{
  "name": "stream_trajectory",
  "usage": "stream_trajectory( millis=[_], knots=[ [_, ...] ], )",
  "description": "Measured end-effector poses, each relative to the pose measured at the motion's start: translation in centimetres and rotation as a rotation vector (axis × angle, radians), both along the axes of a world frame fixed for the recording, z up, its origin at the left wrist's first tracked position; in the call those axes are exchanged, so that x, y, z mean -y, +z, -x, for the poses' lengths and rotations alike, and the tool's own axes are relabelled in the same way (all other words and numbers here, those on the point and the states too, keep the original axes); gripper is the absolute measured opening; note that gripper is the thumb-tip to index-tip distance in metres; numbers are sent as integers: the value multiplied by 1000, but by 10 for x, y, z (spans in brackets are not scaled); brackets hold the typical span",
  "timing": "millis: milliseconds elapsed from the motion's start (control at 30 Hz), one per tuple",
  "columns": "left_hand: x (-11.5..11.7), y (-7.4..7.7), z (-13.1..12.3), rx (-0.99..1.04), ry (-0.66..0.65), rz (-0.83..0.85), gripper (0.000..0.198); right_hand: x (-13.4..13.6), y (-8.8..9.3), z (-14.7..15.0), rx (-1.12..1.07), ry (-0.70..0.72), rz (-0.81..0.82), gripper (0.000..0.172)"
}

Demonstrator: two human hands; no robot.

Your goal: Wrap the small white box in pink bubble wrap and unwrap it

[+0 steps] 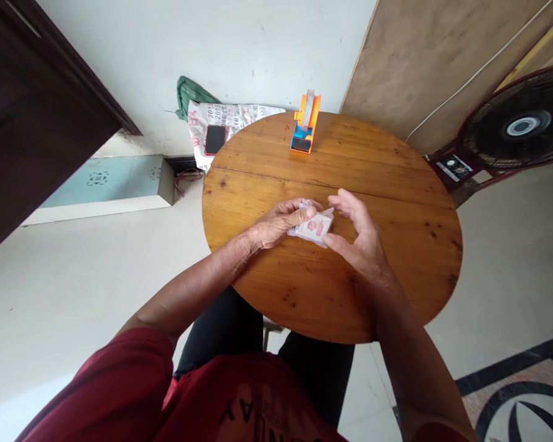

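Note:
A small whitish block-shaped packet with red print (316, 228), wrapped in loose clear plastic, is held over the round wooden table (267, 282). My left hand (283, 222) grips its left side, the thumb on top and the fingers behind it. Close by on the right, my right hand (359, 239) has its fingers and thumb spread apart around the packet's right end. The right thumb tip lies at the packet's lower right corner; I cannot tell whether it touches. What is inside the wrapping is hidden.
An orange and blue tape dispenser (305, 126) stands at the table's far edge. Beyond the left edge, a dark phone (215, 140) lies on a printed white sack (200, 116). A large fan (520, 126) is at the right, a pale blue box (105, 184) on the left floor.

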State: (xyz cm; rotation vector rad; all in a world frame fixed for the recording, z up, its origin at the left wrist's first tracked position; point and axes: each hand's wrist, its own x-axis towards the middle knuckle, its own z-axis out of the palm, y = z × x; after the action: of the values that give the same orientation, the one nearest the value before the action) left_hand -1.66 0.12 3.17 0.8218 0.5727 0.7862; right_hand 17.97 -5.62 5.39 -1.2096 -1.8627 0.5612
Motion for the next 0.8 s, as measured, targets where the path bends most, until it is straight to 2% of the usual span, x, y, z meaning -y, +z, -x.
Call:
stream_trajectory(
  millis=[100,267,467,667,800],
  knots=[
    [0,-1,0,15,11,-28,49,2,1,4,106,3,-33,79],
    [-1,-1,-1,46,50,-6,47,2,-4,11,195,-66,-263,61],
    [-1,0,-2,32,51,27,48,-1,-11,11,224,-88,-346,53],
    [-3,-2,-1,-24,69,-31,48,-1,-13,10,216,-103,-314,51],
    [-5,-7,2,-104,106,-129,46,-5,-18,5,188,-100,-177,48]
  ],
)
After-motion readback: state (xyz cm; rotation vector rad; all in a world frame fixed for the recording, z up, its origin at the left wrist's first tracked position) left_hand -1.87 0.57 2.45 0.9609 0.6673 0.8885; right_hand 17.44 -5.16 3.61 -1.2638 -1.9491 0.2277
